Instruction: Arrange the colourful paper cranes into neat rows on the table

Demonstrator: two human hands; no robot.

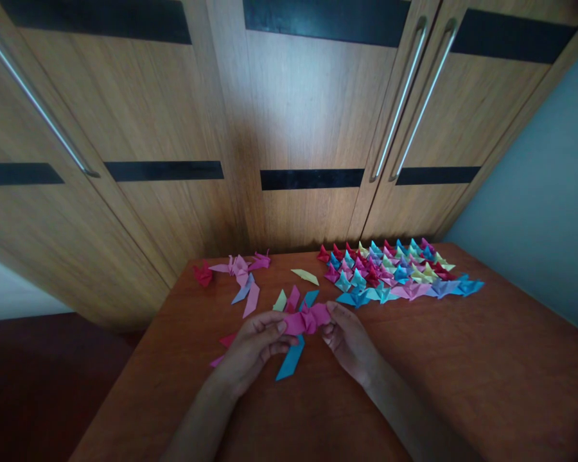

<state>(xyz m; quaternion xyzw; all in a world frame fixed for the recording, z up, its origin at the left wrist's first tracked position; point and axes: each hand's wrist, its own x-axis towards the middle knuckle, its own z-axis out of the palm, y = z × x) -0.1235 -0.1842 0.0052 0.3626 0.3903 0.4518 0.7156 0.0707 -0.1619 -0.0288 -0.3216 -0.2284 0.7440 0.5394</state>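
A folded pink paper piece (307,319) is held level above the table between both hands. My left hand (259,346) pinches its left end with thumb and fingers. At its right end, my right hand (348,337) has its fingers closed on the paper. Beneath and behind the hands lie loose folded strips, among them a blue strip (291,359), a pale green one (280,301) and a red one partly hidden by my left hand. A yellow strip (305,276) lies farther back.
Rows of colourful folded paper pieces (395,273) cover the back right of the wooden table (443,372). Pink folded shapes (239,268) and a red one (203,274) sit at the back left. Wooden cabinet doors (308,102) stand behind the table.
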